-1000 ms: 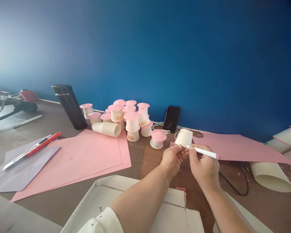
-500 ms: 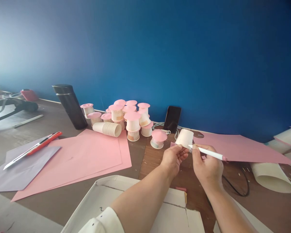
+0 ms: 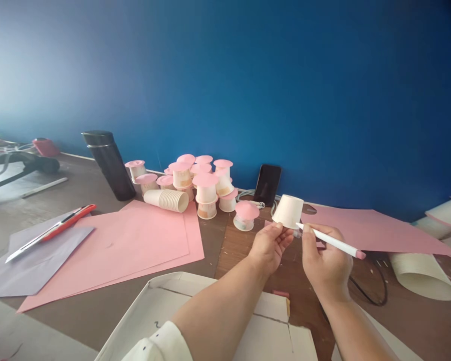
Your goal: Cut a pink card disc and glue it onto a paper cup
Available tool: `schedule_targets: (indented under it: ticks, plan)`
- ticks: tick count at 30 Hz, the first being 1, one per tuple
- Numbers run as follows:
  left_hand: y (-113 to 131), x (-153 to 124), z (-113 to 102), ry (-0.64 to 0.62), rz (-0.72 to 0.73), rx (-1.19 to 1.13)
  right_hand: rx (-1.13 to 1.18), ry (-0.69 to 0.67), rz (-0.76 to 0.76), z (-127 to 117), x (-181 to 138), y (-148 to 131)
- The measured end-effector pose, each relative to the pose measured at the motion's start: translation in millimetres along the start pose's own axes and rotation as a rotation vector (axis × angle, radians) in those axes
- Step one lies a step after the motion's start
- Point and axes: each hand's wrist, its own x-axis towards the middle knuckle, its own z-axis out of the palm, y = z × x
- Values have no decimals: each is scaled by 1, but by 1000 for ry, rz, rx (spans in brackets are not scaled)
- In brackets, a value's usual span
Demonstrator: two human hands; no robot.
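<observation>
A white paper cup (image 3: pixel 287 210), turned upside down, is pinched near its rim by my left hand (image 3: pixel 269 245). My right hand (image 3: pixel 325 258) grips a white marker (image 3: pixel 338 243) with a pink end. The marker's tip points at the cup's lower right edge; whether it touches cannot be made out. Just left of the cup stands a small paper cup with a pink disc top (image 3: pixel 247 213). Behind both hands, a black phone (image 3: pixel 267 184) leans against the blue wall.
Several pink-topped cups (image 3: pixel 205 185) are stacked near the wall. A sleeve of nested cups (image 3: pixel 165 199) lies on pink paper (image 3: pixel 135 245). A red utility knife (image 3: pixel 52 231) rests on grey paper. A black bottle (image 3: pixel 110 168) stands left, white cardboard (image 3: pixel 173 286) in front, a paper roll (image 3: pixel 421 273) right.
The cup has risen slightly and tilted a little in my left hand. My right hand has shifted a little to the right with the marker.
</observation>
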Motion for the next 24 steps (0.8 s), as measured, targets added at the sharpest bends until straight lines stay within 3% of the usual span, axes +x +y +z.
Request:
schedule_targets:
  ticks: [5,13,24]
  plan:
    - [0,2,-3,-91,59,-85,74,71,-49,-2,-2,-4]
    - [2,1,-4,-182,53,-158,144,66,-70,-2,-4,-6]
    - [4,2,-3,-86,-17,-171,165,51,-76,-2,-3,-9]
